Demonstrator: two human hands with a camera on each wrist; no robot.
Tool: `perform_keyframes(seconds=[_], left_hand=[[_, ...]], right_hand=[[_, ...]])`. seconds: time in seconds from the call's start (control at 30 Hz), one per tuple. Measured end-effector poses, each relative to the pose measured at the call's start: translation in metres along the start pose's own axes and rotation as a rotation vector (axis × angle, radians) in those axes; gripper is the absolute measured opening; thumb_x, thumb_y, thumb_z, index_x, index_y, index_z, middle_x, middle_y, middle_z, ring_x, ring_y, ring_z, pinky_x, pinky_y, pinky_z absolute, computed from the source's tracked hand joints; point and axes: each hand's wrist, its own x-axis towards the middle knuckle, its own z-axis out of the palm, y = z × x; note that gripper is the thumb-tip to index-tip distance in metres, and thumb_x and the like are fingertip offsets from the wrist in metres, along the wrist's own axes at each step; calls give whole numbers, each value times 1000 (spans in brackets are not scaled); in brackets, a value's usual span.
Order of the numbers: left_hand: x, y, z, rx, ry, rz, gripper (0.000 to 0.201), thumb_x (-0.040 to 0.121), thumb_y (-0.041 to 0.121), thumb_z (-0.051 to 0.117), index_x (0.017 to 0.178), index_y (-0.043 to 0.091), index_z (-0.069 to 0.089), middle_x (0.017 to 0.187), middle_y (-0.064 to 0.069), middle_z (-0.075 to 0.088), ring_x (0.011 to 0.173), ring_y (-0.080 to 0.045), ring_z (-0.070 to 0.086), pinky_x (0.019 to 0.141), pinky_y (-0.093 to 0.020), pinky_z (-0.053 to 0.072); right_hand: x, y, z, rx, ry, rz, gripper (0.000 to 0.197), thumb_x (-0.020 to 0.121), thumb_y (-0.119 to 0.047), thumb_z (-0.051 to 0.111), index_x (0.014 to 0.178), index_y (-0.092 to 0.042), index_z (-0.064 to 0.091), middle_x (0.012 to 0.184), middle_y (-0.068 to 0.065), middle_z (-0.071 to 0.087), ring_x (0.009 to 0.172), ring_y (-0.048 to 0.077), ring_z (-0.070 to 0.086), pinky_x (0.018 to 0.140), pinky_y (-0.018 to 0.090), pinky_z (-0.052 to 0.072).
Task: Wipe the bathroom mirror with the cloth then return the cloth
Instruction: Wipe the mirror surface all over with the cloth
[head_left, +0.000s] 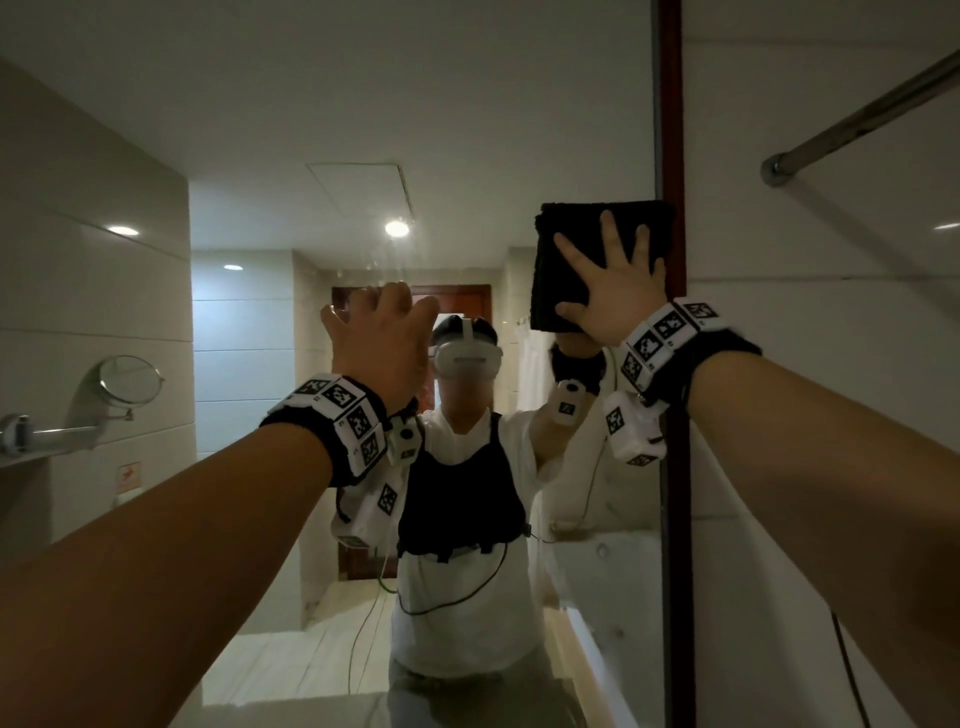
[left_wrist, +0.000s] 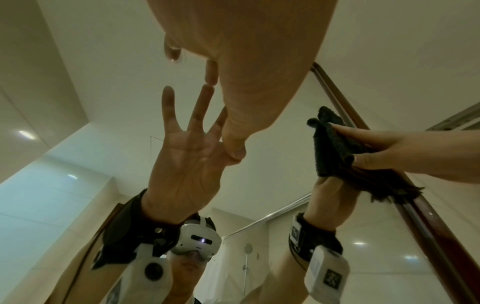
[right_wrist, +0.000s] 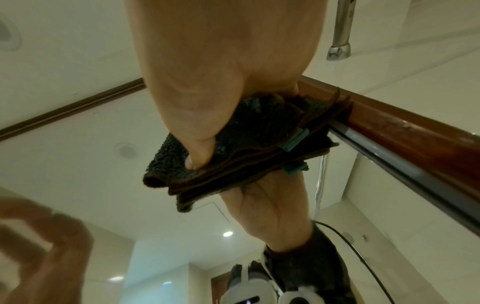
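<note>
Since the cloth (head_left: 576, 270) is folded thick, the right hand (head_left: 615, 296) presses it flat-fingered by the mirror (head_left: 467, 130) frame (head_left: 670, 104); the left hand (head_left: 382, 338), fingers spread and released, braces on glass.

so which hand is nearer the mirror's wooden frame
Right. The right hand presses the cloth on the glass beside the wooden frame; the left hand touches the glass further left.

Your dark folded terry cloth (head_left: 571, 260) lies flat on the bathroom mirror (head_left: 467, 130) under your spread right hand (head_left: 615, 291), its right edge at the mirror's brown wooden frame (head_left: 670, 104).
</note>
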Motion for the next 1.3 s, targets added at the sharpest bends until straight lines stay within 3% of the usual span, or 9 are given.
perform_keyframes(seconds=[0.2, 0.4, 0.67, 0.83, 1.17, 1.3], left_hand=[[2, 2, -5, -17, 38, -18, 56, 70, 30, 68, 122, 31, 48, 123, -4, 46, 112, -38, 44, 90, -65, 36], [1, 1, -9, -10, 5, -22, 66, 61, 34, 73, 121, 32, 47, 131, -6, 38, 122, -41, 34, 91, -70, 33], [1, -3, 1, -18, 43, -22, 68, 65, 28, 74, 126, 32, 47, 133, -6, 41, 121, -41, 36, 87, -64, 38], [3, -2, 1, -54, -20, -57, 71, 67, 31, 73, 129, 38, 40, 140, -3, 33, 129, -40, 30, 84, -67, 44], [7, -6, 9, -54, -52, -61, 81, 64, 27, 78, 132, 40, 35, 146, -3, 28, 134, -42, 27, 90, -70, 39], [7, -8, 9, -57, -68, -35, 84, 66, 37, 79, 134, 40, 31, 149, -4, 26, 136, -43, 25, 93, -72, 36]], right_hand=[[-44, -2, 29, -9, -16, -26, 86, 91, -56, 56, 150, -54, -6, 162, 1, -25, 146, 44, -18, 114, 70, 4], [-83, -2, 55, -36, -37, -45, 85, 92, -56, 54, 148, -55, -10, 160, 0, -29, 145, 44, -23, 114, 71, 4], [-30, -20, 28, -28, -11, -15, 85, 91, -55, 55, 149, -55, -7, 161, 3, -27, 144, 48, -20, 111, 74, 4], [15, -37, -1, -37, 11, -7, 85, 90, -56, 58, 150, -55, -2, 163, 4, -21, 145, 49, -15, 110, 74, 4], [55, -83, -26, -64, -8, -47, 85, 91, -51, 60, 150, -55, -1, 163, 5, -21, 144, 50, -16, 108, 77, 7], [62, -98, -30, -94, -27, -119, 84, 91, -49, 60, 150, -55, 1, 162, 4, -22, 144, 50, -18, 108, 77, 5]])
